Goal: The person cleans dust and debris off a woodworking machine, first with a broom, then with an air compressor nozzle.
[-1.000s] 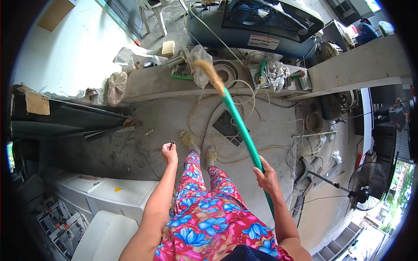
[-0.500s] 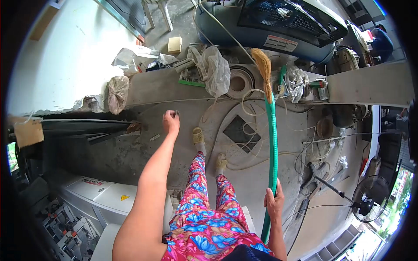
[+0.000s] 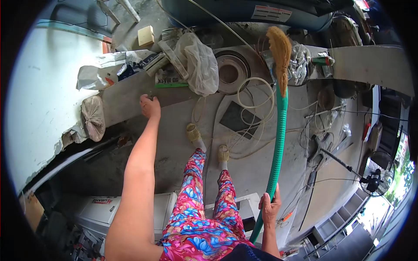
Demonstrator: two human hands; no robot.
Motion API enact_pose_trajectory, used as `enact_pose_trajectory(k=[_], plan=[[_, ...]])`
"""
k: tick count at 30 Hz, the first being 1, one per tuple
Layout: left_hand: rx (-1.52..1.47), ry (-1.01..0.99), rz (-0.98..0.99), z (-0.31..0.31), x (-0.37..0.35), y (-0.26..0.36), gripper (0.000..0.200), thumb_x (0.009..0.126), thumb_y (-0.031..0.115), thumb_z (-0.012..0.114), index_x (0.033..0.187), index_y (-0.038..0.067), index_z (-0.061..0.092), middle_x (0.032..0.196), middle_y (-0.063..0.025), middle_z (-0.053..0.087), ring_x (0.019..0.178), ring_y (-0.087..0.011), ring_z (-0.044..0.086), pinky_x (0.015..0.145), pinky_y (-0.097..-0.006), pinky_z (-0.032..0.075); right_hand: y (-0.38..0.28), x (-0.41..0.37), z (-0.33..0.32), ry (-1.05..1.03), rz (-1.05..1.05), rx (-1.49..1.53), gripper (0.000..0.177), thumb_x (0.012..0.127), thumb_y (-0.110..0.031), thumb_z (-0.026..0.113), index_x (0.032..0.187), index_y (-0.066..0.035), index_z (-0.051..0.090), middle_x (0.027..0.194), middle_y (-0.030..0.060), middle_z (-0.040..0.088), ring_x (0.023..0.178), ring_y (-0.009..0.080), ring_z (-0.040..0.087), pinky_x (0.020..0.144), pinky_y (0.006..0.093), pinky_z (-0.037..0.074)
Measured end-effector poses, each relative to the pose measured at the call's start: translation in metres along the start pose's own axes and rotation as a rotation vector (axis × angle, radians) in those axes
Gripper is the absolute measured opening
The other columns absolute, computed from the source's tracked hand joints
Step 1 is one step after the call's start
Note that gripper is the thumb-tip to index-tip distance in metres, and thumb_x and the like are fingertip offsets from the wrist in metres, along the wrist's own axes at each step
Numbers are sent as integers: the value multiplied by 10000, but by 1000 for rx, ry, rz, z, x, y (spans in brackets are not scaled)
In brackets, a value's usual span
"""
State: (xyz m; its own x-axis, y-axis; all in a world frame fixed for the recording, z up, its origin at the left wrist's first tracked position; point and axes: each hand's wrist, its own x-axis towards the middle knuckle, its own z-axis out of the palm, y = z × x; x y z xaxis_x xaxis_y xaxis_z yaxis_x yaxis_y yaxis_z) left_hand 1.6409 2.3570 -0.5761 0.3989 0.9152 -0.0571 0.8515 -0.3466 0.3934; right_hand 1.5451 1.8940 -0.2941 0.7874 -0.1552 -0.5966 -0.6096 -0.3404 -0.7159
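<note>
Head view: right hand (image 3: 271,206) grasps broom (image 3: 279,132); left hand (image 3: 150,107), grip unclear, by far ledge (image 3: 126,93). Apparently reach step; next needs steady broom.

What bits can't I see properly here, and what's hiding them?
In the head view:
- Anything inside the left hand: the curled hand hides it, and it's too small.
- The bottom end of the green handle: lost behind the flowered clothes.
- What's in the tied bag: its wrapping covers it.
- The top of the blue tank: cut off by the upper edge.
</note>
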Motion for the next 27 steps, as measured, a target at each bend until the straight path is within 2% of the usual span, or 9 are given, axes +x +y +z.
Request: enact_pose_trajectory(k=[2,5,6,8,11,14,17,23,27], plan=[[-84,-52,13,5,-29,23,182,749,161,635,863,35,573,914,-126,597,858,-286,587,728,-410,459,4,3,5,42,-4,16,518,891,-73,506,1372,-37,318,599,-21,439,435,50,413,373,196,361],[-425,-349,198,47,-92,45,149,735,138,635,815,17,601,730,-143,619,709,-288,614,652,-360,480,5,4,7,52,42,87,519,872,-39,510,1361,-35,337,612,-17,459,456,51,430,401,195,360],[-414,-508,138,69,-116,56,169,740,169,657,798,17,610,731,-108,626,708,-244,615,615,-357,479,6,7,1,55,42,72,523,875,-50,510,1365,-34,328,611,-18,452,451,51,427,393,195,363],[-791,-933,-236,87,-150,85,334,769,295,665,975,36,618,831,-52,625,706,-201,597,600,-306,457,15,4,2,72,28,40,533,883,-73,510,1375,-30,311,608,-20,438,441,53,421,379,196,367],[-881,-941,-625,115,-173,132,562,736,452,695,1087,36,553,942,-51,589,760,-211,587,613,-305,452,18,-5,-3,78,56,47,540,877,-69,510,1377,-30,311,598,-17,448,440,58,430,385,200,374],[-788,-697,-993,125,-164,185,649,705,460,727,1078,-26,513,995,-105,589,738,-254,604,605,-366,499,28,-13,-14,102,107,48,544,868,-66,519,1374,-36,321,594,-5,471,442,66,445,390,208,383],[-721,-652,-1080,135,-146,205,792,653,513,750,1147,-26,446,1085,-128,548,757,-272,601,640,-396,500,42,-21,-21,135,138,64,537,850,-36,545,1350,-9,350,612,-7,475,451,61,445,406,205,356],[-682,-585,-1031,154,-163,213,761,656,539,732,1078,-51,503,1018,-136,577,778,-283,600,713,-441,488,63,-27,-36,192,167,107,547,849,-55,562,1349,1,348,613,-1,482,448,66,450,405,208,363],[-643,-941,-519,166,-219,210,563,782,456,588,1166,61,471,1026,-123,565,890,-245,577,829,-525,410,74,-29,-45,227,175,153,550,848,-65,567,1348,1,348,616,2,489,449,70,457,405,210,370]])
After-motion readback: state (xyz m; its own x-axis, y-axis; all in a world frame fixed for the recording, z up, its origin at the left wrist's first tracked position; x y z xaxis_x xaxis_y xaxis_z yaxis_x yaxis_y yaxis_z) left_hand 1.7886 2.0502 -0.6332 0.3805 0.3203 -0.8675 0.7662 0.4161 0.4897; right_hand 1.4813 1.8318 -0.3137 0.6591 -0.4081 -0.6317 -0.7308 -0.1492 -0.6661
